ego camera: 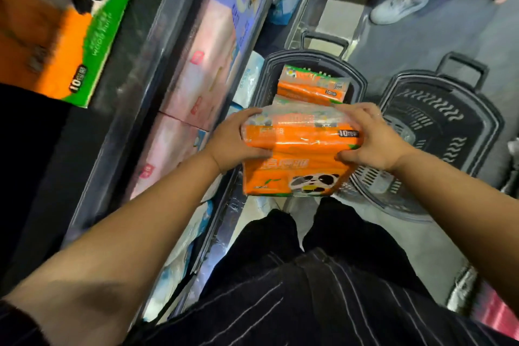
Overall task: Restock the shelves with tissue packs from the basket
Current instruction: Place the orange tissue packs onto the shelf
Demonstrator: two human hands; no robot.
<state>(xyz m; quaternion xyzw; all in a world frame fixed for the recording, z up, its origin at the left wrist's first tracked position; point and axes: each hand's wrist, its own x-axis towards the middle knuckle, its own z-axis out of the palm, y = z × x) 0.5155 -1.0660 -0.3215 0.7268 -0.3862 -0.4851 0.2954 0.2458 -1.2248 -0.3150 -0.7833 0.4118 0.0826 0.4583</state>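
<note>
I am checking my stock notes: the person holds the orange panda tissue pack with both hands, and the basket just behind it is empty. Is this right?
Only the last part is wrong. In the head view the left hand and right hand grip the orange panda tissue pack, but the basket behind it is not empty: another orange tissue pack lies in it.

held tissue pack (300, 149) orange, green edge, black-white panda print; basket pack (313, 87) same orange-green; basket (360, 84) dark grey; second basket (449, 109) dark grey, wavy slots; shelf packs (182, 109) pink; garment (323, 303) black, thin white stripes
</note>
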